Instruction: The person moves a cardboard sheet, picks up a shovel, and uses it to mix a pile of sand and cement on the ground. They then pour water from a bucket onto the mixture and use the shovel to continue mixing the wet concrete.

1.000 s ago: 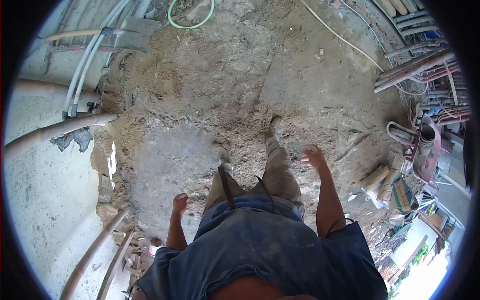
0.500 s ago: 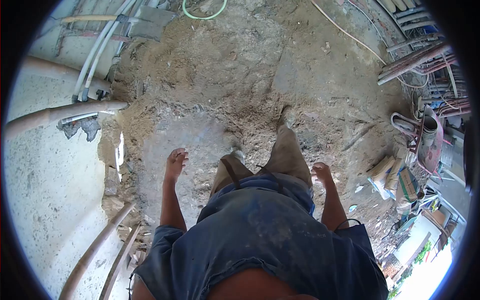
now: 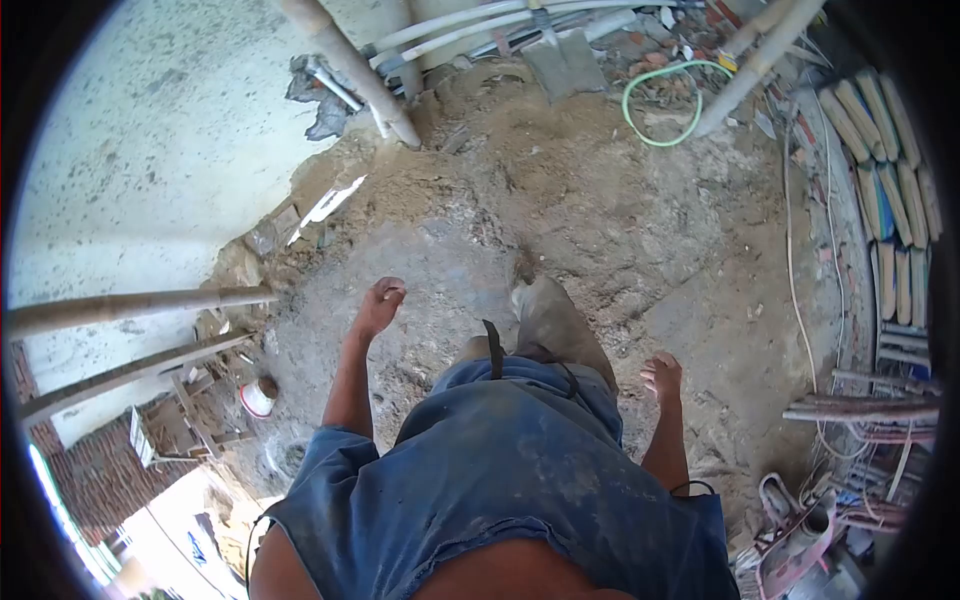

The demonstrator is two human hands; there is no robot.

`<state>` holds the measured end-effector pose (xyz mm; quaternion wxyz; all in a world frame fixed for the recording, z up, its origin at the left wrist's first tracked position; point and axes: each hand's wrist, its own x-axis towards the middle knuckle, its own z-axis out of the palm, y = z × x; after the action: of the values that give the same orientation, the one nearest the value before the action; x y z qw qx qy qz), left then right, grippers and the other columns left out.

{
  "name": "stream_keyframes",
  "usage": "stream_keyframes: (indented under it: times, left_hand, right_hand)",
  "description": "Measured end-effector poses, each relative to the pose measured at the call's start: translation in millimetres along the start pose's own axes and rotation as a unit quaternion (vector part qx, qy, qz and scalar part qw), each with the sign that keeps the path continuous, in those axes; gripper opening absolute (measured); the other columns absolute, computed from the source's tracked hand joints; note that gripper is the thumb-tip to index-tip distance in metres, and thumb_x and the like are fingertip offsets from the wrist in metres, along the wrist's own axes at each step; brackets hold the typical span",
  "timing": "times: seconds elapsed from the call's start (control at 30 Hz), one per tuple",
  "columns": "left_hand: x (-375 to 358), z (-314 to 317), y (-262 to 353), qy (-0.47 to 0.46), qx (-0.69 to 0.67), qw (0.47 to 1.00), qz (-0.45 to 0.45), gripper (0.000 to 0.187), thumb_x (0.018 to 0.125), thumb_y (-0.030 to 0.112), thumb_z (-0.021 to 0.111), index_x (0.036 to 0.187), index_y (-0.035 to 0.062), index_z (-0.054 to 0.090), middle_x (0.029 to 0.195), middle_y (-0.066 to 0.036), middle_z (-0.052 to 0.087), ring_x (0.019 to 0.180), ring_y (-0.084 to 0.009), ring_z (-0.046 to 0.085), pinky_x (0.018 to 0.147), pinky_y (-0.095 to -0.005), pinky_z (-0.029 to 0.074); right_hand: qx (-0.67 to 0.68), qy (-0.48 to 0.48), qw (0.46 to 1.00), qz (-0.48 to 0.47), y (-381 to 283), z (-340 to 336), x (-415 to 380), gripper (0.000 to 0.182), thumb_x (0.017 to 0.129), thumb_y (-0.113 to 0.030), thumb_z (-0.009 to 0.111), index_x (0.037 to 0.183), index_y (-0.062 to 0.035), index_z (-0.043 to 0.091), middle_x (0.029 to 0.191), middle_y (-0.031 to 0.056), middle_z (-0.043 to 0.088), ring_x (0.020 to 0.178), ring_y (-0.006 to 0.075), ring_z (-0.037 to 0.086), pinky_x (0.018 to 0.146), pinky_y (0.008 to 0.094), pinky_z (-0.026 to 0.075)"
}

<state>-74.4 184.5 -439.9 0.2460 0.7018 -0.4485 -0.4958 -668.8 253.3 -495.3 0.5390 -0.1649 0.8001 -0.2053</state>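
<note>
My left hand (image 3: 380, 305) hangs over the grey, packed ground (image 3: 410, 262) at my left side. It holds nothing, and its fingers are loosely bent and apart. On the other side, my right hand (image 3: 662, 376) hangs beside my leg, also bare, with loosely curled, parted fingers. Neither hand touches anything. One leg in dusty brown trousers (image 3: 565, 322) reaches forward onto the churned soil; the other is mostly hidden under my blue shirt (image 3: 490, 445).
Poles (image 3: 140, 310) lean by the pale wall (image 3: 130, 150) at left. Ahead lie a shovel (image 3: 567, 68), white pipes (image 3: 450, 38) and a green hose loop (image 3: 627, 108). Stacked sacks (image 3: 880, 170) line the right, with a wheelbarrow (image 3: 800, 555) lower right. A white bucket (image 3: 258, 397) stands at lower left.
My view has turned to the right: the wall poles, hose and shovel sit differently in view, and the sacks and white bucket have appeared. My legs have shifted in a step; both hands remain free.
</note>
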Motion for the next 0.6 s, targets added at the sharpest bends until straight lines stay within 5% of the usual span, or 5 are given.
stream_keyframes:
  times: [0.17,0.23,0.33,0.43,0.6]
  left_hand:
    - [15.1,-19.2,8.5,0.06,0.011,0.998,-0.003,0.028,0.081,0.019,0.054,0.102,0.0,0.054,0.088,-0.009,0.06,0.079,-0.0175,0.057,0.072,-0.03,0.046]
    - [-2.4,-29.2,8.0,0.028,0.014,0.996,-0.084,0.03,0.081,0.019,0.054,0.104,-0.0001,0.054,0.092,-0.013,0.061,0.086,-0.0214,0.058,0.077,-0.0322,0.046]
    - [-27.1,-43.6,-11.3,0.044,0.081,0.989,-0.113,0.031,0.08,0.02,0.053,0.105,0.0007,0.054,0.096,-0.016,0.061,0.094,-0.0263,0.059,0.08,-0.0347,0.045]
    - [-54.7,-63.8,-10.2,0.098,0.007,0.983,-0.158,0.033,0.08,0.022,0.054,0.106,0.001,0.054,0.098,-0.017,0.061,0.097,-0.029,0.058,0.081,-0.0366,0.046]
    - [-83.9,-77.8,-56.6,0.189,-0.028,0.953,-0.234,0.035,0.078,0.027,0.057,0.104,0.0027,0.057,0.098,-0.017,0.061,0.096,-0.0284,0.058,0.082,-0.0366,0.045]
  right_hand:
    - [-0.063,-0.072,0.995,0.017,-75.5,60.6,73.3,0.03,0.085,-0.022,0.05,0.112,-0.0088,0.051,0.104,0.0132,0.059,0.085,0.0275,0.061,0.07,0.0445,0.048]
    - [-0.119,-0.096,0.986,0.067,-112.3,98.6,88.7,0.032,0.084,-0.016,0.048,0.116,-0.0084,0.048,0.101,0.0144,0.059,0.073,0.0279,0.062,0.061,0.0434,0.048]
    - [-0.164,-0.152,0.973,0.063,-163.1,159.4,125.4,0.033,0.084,-0.017,0.049,0.116,-0.0083,0.048,0.1,0.014,0.059,0.075,0.029,0.062,0.063,0.0431,0.049]
    - [-0.225,-0.195,0.954,0.012,-236.0,230.8,139.0,0.031,0.085,-0.023,0.049,0.114,-0.0108,0.05,0.106,0.0099,0.058,0.089,0.0293,0.061,0.074,0.0462,0.047]
    - [-0.278,-0.261,0.917,-0.115,-352.1,320.1,140.9,0.031,0.085,-0.023,0.047,0.114,-0.0126,0.048,0.103,0.0082,0.058,0.085,0.0251,0.06,0.074,0.041,0.046]
